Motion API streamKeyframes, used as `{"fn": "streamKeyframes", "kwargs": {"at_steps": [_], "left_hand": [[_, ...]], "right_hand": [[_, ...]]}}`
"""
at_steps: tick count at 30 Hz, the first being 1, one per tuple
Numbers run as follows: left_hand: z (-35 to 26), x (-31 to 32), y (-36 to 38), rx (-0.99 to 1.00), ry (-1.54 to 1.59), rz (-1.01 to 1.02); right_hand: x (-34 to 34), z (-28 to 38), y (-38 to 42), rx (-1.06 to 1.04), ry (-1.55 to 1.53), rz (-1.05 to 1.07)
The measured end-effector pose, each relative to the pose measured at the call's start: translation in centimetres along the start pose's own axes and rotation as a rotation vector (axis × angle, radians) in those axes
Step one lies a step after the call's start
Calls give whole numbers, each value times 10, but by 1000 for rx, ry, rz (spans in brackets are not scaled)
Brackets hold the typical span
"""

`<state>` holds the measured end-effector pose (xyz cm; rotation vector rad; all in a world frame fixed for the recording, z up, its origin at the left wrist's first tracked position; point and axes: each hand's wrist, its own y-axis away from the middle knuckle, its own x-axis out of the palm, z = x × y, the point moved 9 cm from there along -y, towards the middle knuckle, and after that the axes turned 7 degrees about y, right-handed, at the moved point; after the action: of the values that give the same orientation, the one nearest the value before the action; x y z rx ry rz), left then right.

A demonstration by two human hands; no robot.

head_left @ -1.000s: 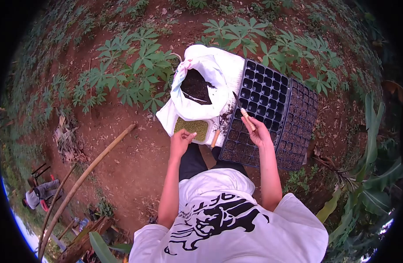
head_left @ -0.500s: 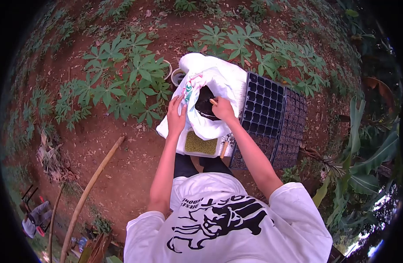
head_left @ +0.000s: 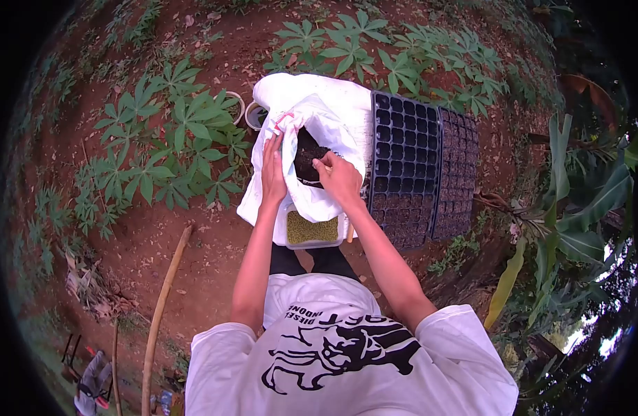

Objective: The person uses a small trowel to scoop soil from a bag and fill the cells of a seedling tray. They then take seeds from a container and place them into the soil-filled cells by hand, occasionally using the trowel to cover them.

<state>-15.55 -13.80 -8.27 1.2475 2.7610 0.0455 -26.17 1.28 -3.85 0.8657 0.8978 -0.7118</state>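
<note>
A white sack (head_left: pixel 315 202) stands with its mouth rolled open, and dark soil (head_left: pixel 307 154) shows inside. Against the sack's left side lies my left hand (head_left: pixel 272 173), fingers stretched out and flat. Over the right part of the opening, my right hand (head_left: pixel 340 179) is closed around a tool whose wooden handle end (head_left: pixel 325 163) barely shows. The tool's working end is hidden among the soil and the hand. Just below the sack sits a clear tub of small green seeds (head_left: pixel 312 229).
To the right lie two black seedling trays (head_left: pixel 405 139), (head_left: pixel 458 166), partly filled with soil. Two round pots (head_left: pixel 255 116) stand behind the sack on the left. Leafy plants (head_left: pixel 194 118) grow beyond, and a long wooden pole (head_left: pixel 165 298) lies at left.
The view has shifted, so the sack and trays appear further left. My right hand has turned over the sack's mouth, covering most of the tool's handle; more soil shows beside it.
</note>
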Motion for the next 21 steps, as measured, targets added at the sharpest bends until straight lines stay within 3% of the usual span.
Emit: {"fn": "streamKeyframes", "kwargs": {"at_steps": [7, 15, 21], "left_hand": [[-4, -6, -4, -95, 74, 45], [-29, -13, 14, -190, -114, -103], [-38, -20, 18, -194, -130, -27]], "right_hand": [[-21, -28, 11, 56, -8, 30], [-32, -32, 12, 72, -23, 9], [-33, -33, 8, 59, 3, -2]]}}
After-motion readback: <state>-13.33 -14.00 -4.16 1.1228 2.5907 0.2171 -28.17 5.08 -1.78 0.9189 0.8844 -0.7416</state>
